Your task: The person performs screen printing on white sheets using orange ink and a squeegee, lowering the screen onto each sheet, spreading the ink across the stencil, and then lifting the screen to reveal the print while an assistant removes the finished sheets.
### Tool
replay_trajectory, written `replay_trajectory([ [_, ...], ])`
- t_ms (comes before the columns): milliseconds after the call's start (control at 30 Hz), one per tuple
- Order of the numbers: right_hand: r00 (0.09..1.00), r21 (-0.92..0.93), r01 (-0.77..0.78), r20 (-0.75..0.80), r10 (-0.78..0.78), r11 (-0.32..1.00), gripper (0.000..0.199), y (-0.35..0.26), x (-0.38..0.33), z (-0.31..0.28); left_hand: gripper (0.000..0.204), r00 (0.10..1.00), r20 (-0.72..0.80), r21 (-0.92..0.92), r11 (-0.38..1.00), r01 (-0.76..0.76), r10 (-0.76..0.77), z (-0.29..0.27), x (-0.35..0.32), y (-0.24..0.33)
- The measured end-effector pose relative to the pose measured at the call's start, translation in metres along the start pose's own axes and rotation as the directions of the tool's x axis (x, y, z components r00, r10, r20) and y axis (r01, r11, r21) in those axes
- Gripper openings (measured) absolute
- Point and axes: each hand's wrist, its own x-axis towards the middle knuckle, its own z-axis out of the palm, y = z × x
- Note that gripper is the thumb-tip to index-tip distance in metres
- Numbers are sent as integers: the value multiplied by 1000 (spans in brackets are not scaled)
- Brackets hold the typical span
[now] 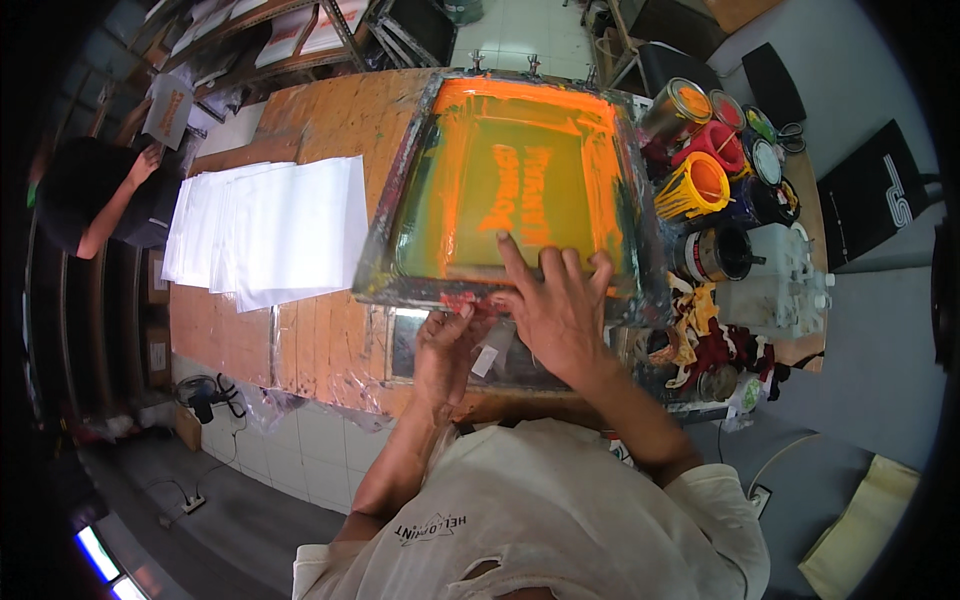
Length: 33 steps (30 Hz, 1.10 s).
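Note:
A screen printing frame [375, 270] with a yellow-green mesh sits in front of me, its near edge apparently raised off the table. Orange ink [600, 150] streaks the mesh along its far and right sides and colours the lettering in the middle. My left hand [445, 350] is closed at the frame's near edge, thumb by the rim, the other fingers partly hidden. Over the near right part of the mesh my right hand [560, 305] has its fingers spread. Its index fingertip is at the lower end of the orange lettering, and its thumb lies near the rim.
White paper sheets [290, 225] lie stacked on the wooden table [320, 115] at left. Ink cans, a yellow ink pot [692, 190], stained rags [715, 345] and clear plastic jugs [775, 280] crowd the right. At far left another person [90, 195] holds a printed sheet [168, 112].

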Motion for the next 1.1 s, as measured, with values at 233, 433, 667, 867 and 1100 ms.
replay_trajectory([
  [233,922,-87,114,-362,-138,990,44,46,102,-46,26,872,384,26,940,-339,304,14,74,56],
  [433,1000,-41,-6,11,7,999,36,50,184,-123,45,725,27,956,-230,183,688,-62,177,12],
  [667,973,186,-189,169,158,964,37,53,224,-176,37,858,93,996,-42,-84,505,-93,213,16],
  [867,951,37,-289,128,282,957,37,52,242,-176,33,596,-12,943,-189,274,803,-169,195,151],
  [1100,984,131,-175,8,176,976,49,46,235,-162,28,581,23,999,-4,-34,814,-215,125,133],
])
